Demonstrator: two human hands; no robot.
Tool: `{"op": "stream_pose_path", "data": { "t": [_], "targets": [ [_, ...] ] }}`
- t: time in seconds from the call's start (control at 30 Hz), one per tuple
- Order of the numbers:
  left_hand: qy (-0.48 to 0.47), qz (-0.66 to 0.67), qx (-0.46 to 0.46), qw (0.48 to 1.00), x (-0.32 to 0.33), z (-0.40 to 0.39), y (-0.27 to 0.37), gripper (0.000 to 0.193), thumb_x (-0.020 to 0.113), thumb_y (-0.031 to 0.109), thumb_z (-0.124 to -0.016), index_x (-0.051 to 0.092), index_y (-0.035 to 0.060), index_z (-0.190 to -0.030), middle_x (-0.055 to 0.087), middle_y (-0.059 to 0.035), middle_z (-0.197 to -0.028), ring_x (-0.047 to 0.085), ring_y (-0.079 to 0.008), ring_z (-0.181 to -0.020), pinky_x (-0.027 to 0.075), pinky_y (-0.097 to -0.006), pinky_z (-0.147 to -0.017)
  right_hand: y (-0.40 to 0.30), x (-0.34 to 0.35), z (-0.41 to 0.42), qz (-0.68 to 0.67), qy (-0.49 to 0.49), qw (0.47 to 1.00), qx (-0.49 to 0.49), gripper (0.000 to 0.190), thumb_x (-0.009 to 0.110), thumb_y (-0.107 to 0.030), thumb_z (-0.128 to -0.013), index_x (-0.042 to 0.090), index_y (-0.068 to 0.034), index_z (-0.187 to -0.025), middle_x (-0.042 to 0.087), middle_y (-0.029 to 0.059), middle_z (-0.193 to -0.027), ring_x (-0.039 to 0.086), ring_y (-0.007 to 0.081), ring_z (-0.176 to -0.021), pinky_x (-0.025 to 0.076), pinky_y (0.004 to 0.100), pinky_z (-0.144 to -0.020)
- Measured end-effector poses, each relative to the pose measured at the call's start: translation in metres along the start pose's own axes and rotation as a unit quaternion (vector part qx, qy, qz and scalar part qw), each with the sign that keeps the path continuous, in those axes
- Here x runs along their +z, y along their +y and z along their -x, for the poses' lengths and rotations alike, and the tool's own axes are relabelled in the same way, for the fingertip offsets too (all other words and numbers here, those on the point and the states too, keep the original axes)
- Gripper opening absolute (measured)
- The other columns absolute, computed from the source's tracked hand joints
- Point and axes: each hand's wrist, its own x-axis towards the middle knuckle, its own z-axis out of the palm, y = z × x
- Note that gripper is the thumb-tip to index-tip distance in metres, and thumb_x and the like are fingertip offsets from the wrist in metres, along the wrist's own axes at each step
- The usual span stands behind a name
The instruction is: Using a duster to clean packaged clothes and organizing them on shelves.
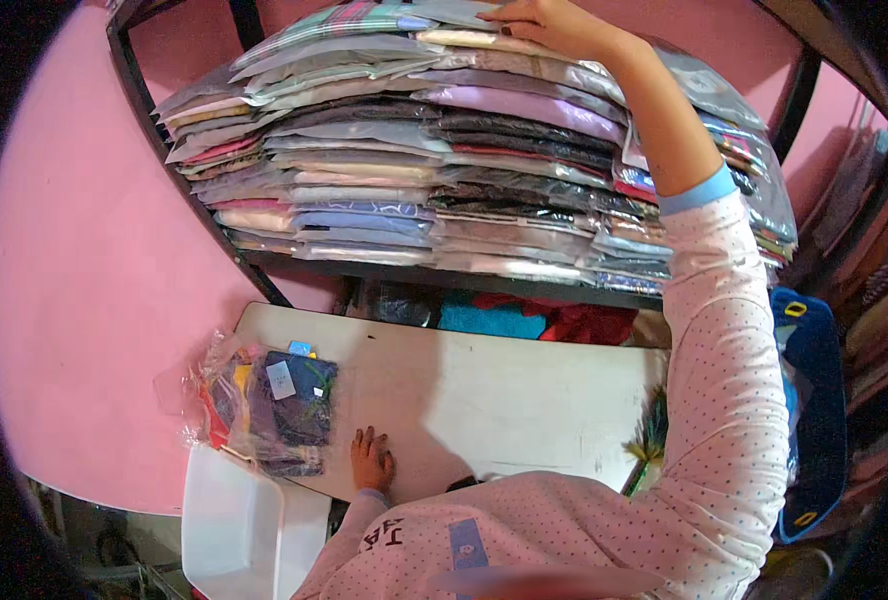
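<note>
My right hand (537, 26) reaches up to the top of the stacks of clothes in clear plastic bags (519, 112), its fingers on a grey packet (455, 13) at the top edge. Whether the fingers grip that packet cannot be told. My left hand (372, 457) rests on the white table (541, 405) near its front edge, fingers spread, holding nothing. To the left of it lies a dark folded garment in plastic (301, 397) with a white tag, beside other bagged items in yellow and red.
A dark metal shelf edge (451, 276) bears the stacks above the table. Below it are turquoise (492, 316) and red cloths. A white plastic bin (230, 517) stands at the lower left, a broom-like green bundle (648, 439) at the table's right, and a dark blue bag or mat (811, 420) beyond.
</note>
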Motion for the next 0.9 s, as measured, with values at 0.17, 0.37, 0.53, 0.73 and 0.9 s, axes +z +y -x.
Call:
{"op": "stream_pose_path", "data": {
  "t": [0.17, 0.37, 0.53, 0.73, 0.9],
  "targets": [
    [0.001, -0.008, 0.006, 1.0, 0.005, 0.006, -0.011, 0.041, 0.055, 0.015, -0.075, 0.054, 0.0105, -0.116, 0.041, -0.0153, -0.134, 0.03, -0.0376, -0.128, 0.023, -0.0501, -0.105, -0.001, 0.012, 0.017, 0.072, 0.1, 0.992, -0.031, 0.035, 0.049, -0.023, -0.088, 0.055, -0.013, -0.121, 0.055, 0.0127, -0.12, 0.05, 0.0328, -0.11, 0.039, 0.0411, -0.093],
    [0.015, -0.004, 0.019, 1.0, 0.002, 0.001, 0.0, 0.04, 0.055, 0.014, -0.076, 0.054, 0.0098, -0.116, 0.041, -0.0163, -0.134, 0.031, -0.0382, -0.127, 0.024, -0.0496, -0.105, -0.059, -0.028, 0.105, 0.04, 0.174, 0.984, 0.001, 0.032, 0.054, -0.016, -0.085, 0.057, -0.007, -0.116, 0.056, 0.0148, -0.115, 0.05, 0.0334, -0.108, 0.039, 0.0418, -0.093],
    [0.018, -0.004, 0.039, 0.999, 0.004, 0.003, -0.009, 0.038, 0.054, 0.01, -0.076, 0.054, 0.0069, -0.114, 0.044, -0.0161, -0.131, 0.033, -0.0378, -0.126, 0.025, -0.0477, -0.105, -0.066, -0.078, 0.213, 0.058, -0.009, 0.994, 0.096, 0.025, 0.054, -0.019, -0.086, 0.062, -0.004, -0.105, 0.061, 0.0171, -0.104, 0.056, 0.0344, -0.096, 0.044, 0.0414, -0.086],
    [0.036, 0.017, 0.019, 0.999, 0.003, 0.001, 0.004, 0.035, 0.051, 0.006, -0.076, 0.054, 0.0052, -0.111, 0.046, -0.0162, -0.129, 0.035, -0.0377, -0.125, 0.027, -0.0474, -0.104, -0.046, -0.156, 0.366, 0.085, -0.03, 0.942, 0.322, 0.028, 0.056, -0.022, -0.086, 0.063, -0.002, -0.105, 0.063, 0.0203, -0.098, 0.061, 0.0348, -0.088, 0.047, 0.0386, -0.081],
    [-0.008, -0.013, 0.027, 1.0, 0.026, -0.001, -0.004, 0.04, 0.048, 0.009, -0.081, 0.046, 0.0059, -0.121, 0.039, -0.0161, -0.136, 0.032, -0.0382, -0.127, 0.026, -0.0492, -0.103, -0.031, -0.208, 0.49, 0.104, -0.066, 0.901, 0.416, 0.029, 0.057, -0.018, -0.085, 0.061, 0.0, -0.107, 0.064, 0.0167, -0.1, 0.061, 0.0294, -0.088, 0.047, 0.0361, -0.078]
  ]
}}
